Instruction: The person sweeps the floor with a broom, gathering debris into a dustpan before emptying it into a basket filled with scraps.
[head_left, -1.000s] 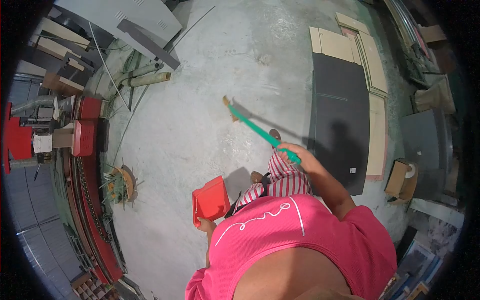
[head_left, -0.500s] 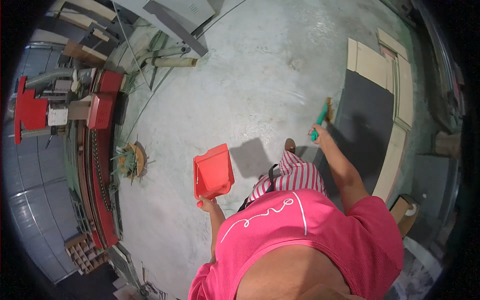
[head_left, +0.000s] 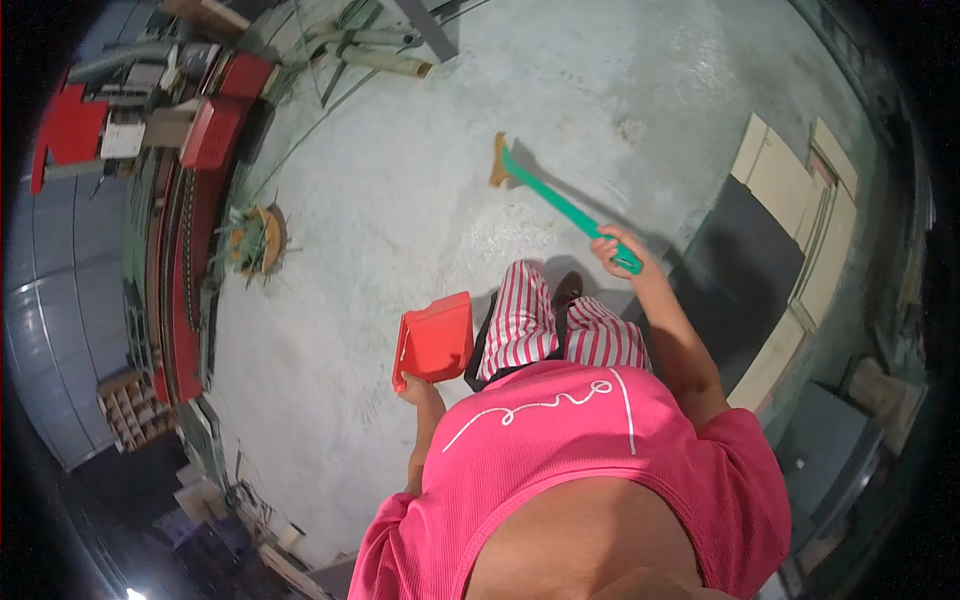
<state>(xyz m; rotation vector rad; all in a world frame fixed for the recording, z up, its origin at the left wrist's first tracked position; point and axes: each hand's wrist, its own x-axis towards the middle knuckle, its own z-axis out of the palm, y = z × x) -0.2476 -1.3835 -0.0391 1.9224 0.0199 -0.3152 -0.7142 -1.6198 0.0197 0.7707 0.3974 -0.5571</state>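
Your left hand has its fingers clamped round the short handle of the red dustpan, which is out ahead of your left side with its broad end pointing away from you. Your right hand is reached out ahead of your right side, its fingers closed round the near end of the green brush. The brush slants forward and to your left, and its tan bristles are at the far end, well apart from the dustpan. You can't tell from this view whether the bristles or the dustpan touch the floor.

Between your hands are your pink top and, past it, your red-and-white striped trousers, with one brown shoe showing beside them. The grey concrete floor spreads out around you, scuffed and marked, and the brush throws a long shadow across it.

To your right, a dark sheet lies on the floor with cream boards along its far end and outer side. Off to your left, a round basket with green strips in it sits near a long red machine. Farther ahead on that side, pale tubes lie on the floor.
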